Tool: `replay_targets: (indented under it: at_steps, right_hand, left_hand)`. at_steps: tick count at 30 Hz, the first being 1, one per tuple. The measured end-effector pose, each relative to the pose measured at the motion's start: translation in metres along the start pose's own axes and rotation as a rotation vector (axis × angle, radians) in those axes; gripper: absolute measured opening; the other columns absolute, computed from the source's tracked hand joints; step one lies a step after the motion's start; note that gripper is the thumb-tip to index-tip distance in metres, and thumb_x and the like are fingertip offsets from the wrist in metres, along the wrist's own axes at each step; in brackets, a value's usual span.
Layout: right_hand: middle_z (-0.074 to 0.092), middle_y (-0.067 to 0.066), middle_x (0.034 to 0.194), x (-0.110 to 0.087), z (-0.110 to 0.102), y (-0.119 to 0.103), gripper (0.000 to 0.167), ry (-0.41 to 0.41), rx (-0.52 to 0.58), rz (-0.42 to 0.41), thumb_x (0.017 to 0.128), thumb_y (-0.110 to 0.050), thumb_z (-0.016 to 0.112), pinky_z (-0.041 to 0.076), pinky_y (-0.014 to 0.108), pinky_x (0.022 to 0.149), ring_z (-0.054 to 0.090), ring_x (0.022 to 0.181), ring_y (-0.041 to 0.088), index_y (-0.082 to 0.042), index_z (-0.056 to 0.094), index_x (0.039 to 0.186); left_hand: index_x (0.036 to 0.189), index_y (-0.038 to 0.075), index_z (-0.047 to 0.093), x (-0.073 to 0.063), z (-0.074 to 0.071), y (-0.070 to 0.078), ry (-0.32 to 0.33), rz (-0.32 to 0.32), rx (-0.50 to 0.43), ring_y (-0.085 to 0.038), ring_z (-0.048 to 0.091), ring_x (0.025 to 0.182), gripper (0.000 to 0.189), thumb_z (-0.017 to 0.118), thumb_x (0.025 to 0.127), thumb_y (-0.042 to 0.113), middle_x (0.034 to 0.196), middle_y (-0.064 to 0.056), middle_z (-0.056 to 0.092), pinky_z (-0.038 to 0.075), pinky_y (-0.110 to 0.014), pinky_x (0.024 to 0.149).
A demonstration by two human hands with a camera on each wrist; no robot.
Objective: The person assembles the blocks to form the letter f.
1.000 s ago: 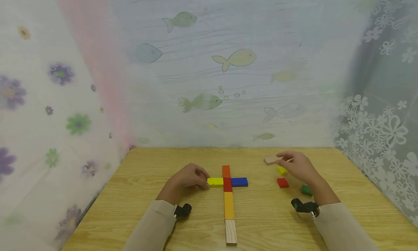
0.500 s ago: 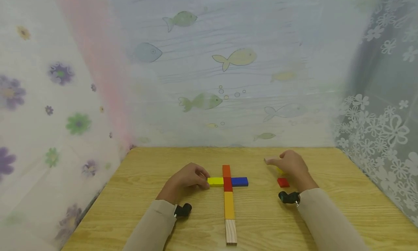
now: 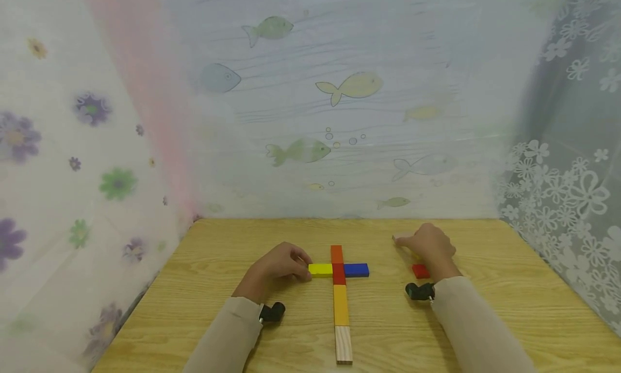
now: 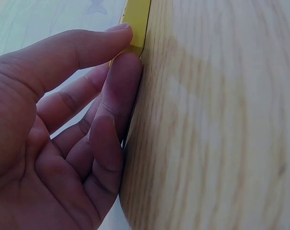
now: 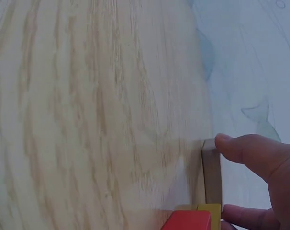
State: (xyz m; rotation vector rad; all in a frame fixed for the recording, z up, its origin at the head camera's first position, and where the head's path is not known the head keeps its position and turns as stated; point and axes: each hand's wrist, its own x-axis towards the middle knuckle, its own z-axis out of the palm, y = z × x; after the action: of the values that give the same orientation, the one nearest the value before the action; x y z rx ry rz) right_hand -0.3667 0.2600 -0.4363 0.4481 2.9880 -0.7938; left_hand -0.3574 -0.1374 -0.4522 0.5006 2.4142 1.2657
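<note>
In the head view, my left hand (image 3: 283, 265) pinches the left end of a yellow block (image 3: 321, 270), thumb and a fingertip on either side. That block joins a cross of blocks laid flat: an orange one (image 3: 337, 254) at the top, a red one (image 3: 338, 274) at the centre, a blue one (image 3: 356, 270) at the right. A long yellow-orange block (image 3: 341, 305) and a plain wood block (image 3: 343, 344) form the stem. My right hand (image 3: 432, 247) grips a second plain wood block (image 5: 212, 172), thumb at one end and fingers at the other.
Below my right hand lies a loose red block (image 3: 420, 271). A loose yellow block (image 5: 215, 215) stands close to it in the right wrist view. The wooden table (image 3: 233, 233) ends at a hanging sheet (image 3: 291, 195) printed with fish.
My right hand has turned and shifted left, its thumb coming to the loose wood block's left end. Its arm now hides the green block and the hand covers the loose yellow one. Left hand stays.
</note>
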Motion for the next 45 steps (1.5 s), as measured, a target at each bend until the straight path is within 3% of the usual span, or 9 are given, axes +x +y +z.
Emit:
replay_targets:
  at_steps: [4,16,29,38,45]
  right_hand:
    - [0.065,0.009,0.088,0.002,0.002,0.0,0.057,-0.006,-0.018,0.017,0.081,-0.067,0.073,0.04,0.047,0.071,0.059,0.079,0.033,-0.01,0.066,0.083]
    - [0.068,0.014,0.094,0.003,0.003,-0.002,0.058,0.018,-0.013,0.011,0.082,-0.068,0.073,0.041,0.053,0.077,0.061,0.086,0.037,-0.009,0.067,0.084]
    - [0.065,0.01,0.087,0.005,0.008,-0.004,0.059,0.05,0.004,-0.012,0.079,-0.069,0.075,0.039,0.054,0.079,0.06,0.084,0.034,-0.01,0.067,0.082]
    - [0.059,0.005,0.078,0.003,0.011,-0.019,0.055,0.056,0.023,-0.041,0.077,-0.067,0.077,0.039,0.053,0.08,0.059,0.081,0.03,-0.014,0.06,0.072]
    - [0.037,-0.004,0.06,0.0,0.014,-0.035,0.059,0.037,0.059,-0.08,0.079,-0.064,0.078,0.036,0.049,0.077,0.049,0.067,0.024,-0.018,0.048,0.058]
  left_hand:
    - [0.113,0.009,0.076,0.0,0.0,0.0,0.003,0.002,0.008,-0.018,0.07,0.079,0.035,0.088,0.083,0.02,0.094,-0.004,0.075,0.058,-0.033,0.074]
    - [0.113,0.008,0.076,0.001,0.001,-0.001,-0.005,0.003,-0.002,-0.019,0.071,0.08,0.034,0.088,0.083,0.019,0.094,-0.005,0.076,0.058,-0.034,0.076]
    - [0.113,0.008,0.076,0.0,0.001,0.0,-0.005,0.002,-0.007,-0.019,0.071,0.079,0.034,0.088,0.083,0.019,0.093,-0.005,0.076,0.058,-0.034,0.076]
    - [0.112,0.01,0.077,0.0,0.001,0.0,-0.004,0.001,0.0,-0.019,0.07,0.078,0.033,0.088,0.083,0.021,0.09,-0.004,0.076,0.056,-0.033,0.074]
    - [0.112,0.009,0.077,0.0,0.001,0.0,0.003,0.001,0.003,-0.018,0.07,0.078,0.033,0.088,0.083,0.02,0.091,-0.004,0.076,0.056,-0.033,0.073]
